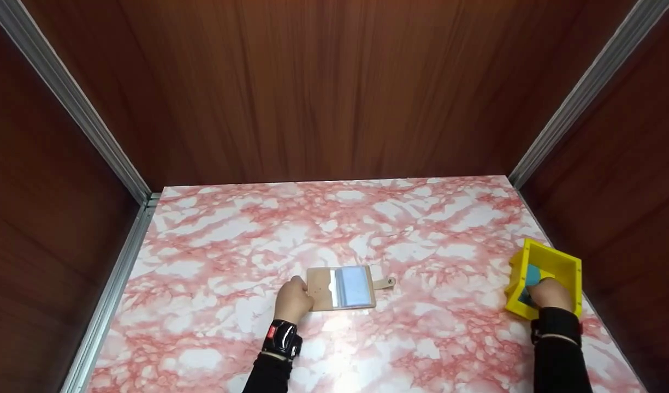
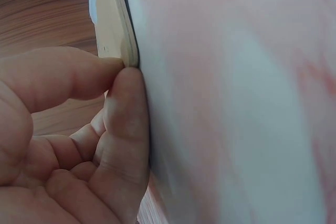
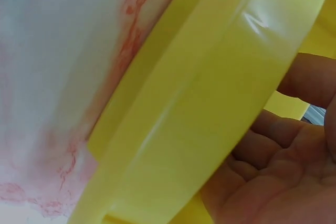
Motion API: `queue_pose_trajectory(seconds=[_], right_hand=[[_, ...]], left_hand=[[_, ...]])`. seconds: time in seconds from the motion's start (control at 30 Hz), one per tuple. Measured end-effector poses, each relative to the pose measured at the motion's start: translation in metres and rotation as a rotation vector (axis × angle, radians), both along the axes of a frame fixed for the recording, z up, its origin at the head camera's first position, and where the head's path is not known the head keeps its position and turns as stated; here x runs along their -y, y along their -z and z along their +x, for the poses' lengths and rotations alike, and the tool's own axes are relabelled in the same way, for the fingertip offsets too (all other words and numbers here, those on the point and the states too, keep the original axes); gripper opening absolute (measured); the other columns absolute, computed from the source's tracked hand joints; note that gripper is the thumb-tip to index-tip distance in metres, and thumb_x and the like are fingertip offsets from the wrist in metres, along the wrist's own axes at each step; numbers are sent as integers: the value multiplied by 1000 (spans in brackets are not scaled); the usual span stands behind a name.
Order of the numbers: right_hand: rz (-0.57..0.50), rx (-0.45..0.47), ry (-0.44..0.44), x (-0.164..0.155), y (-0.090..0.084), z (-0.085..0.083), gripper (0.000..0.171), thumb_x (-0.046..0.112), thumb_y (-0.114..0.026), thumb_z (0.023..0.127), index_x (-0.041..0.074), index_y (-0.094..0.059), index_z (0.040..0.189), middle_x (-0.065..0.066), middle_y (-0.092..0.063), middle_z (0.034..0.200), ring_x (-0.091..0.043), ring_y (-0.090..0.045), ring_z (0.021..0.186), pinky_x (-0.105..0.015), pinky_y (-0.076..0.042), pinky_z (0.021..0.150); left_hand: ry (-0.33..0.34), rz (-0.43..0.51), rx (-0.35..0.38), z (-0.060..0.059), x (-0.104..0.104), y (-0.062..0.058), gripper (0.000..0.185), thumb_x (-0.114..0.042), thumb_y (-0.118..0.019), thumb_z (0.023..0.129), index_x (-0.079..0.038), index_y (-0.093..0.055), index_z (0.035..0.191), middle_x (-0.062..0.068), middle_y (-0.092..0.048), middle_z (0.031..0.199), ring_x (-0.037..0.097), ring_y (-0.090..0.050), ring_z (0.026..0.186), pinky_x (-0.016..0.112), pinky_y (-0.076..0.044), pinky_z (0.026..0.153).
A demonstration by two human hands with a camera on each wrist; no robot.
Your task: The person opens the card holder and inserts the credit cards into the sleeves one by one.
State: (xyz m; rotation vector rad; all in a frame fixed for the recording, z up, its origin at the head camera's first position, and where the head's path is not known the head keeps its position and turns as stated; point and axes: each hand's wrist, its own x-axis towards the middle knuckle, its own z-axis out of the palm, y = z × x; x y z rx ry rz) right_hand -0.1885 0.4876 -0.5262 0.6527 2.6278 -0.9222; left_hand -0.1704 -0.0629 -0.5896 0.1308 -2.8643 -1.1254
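A tan card holder lies spread open on the table, with clear plastic sleeves inside and a snap strap sticking out to its right. My left hand pinches its left edge; in the left wrist view, thumb and forefinger meet on a corner of the tan cover. At the far right, my right hand reaches down into a yellow bin, beside a blue flat piece. The bin's wall hides the right fingertips in the right wrist view, so whether they grip anything is unclear.
The table has a pink-and-white marbled top. Dark wood panels rise at the back and both sides, with metal rails along the corners. The yellow bin stands close to the right panel.
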Motion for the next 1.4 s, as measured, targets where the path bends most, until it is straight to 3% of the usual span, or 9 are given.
queue_pose_trajectory(seconds=[0.17,0.4,0.7,0.93,1.17,1.4], right_hand=[[-70,57,47,0,-1,-1,45,24,-46,104,-18,-45,120,-23,-54,96,-39,-49,94,-54,-41,93],[-44,40,-2,-1,-1,-1,46,22,-44,104,-21,-43,120,-26,-54,97,-40,-49,93,-53,-42,91],[-40,41,-30,-2,0,-3,57,21,-43,105,-26,-30,133,-42,-44,123,-46,-46,105,-59,-37,101],[-56,44,-22,-6,2,-3,66,28,-43,105,-26,-24,138,-43,-35,134,-48,-43,113,-59,-36,104],[-47,31,25,-4,1,-2,67,30,-44,105,-25,-25,139,-42,-35,136,-48,-44,114,-57,-37,103],[-7,-40,53,-3,-1,-4,62,26,-45,104,-25,-30,135,-43,-38,134,-50,-44,115,-58,-35,104]], left_hand=[[-2,-3,-5,0,0,0,20,4,-67,64,-2,-57,80,9,-59,71,30,-57,67,45,-48,65],[3,0,-7,0,1,2,21,4,-67,64,-1,-58,82,9,-59,71,30,-56,67,45,-48,65],[1,1,-14,1,0,2,20,3,-70,65,-1,-58,81,9,-58,71,30,-57,68,46,-49,66],[-5,8,-18,1,-1,1,20,4,-70,66,-1,-58,81,9,-59,71,31,-58,69,46,-49,66],[-3,-10,-29,1,-1,2,21,4,-70,64,-1,-58,80,9,-60,71,31,-59,68,46,-49,65],[-7,-6,-29,0,-1,2,21,4,-69,63,-1,-58,81,9,-60,71,30,-58,68,45,-49,65]])
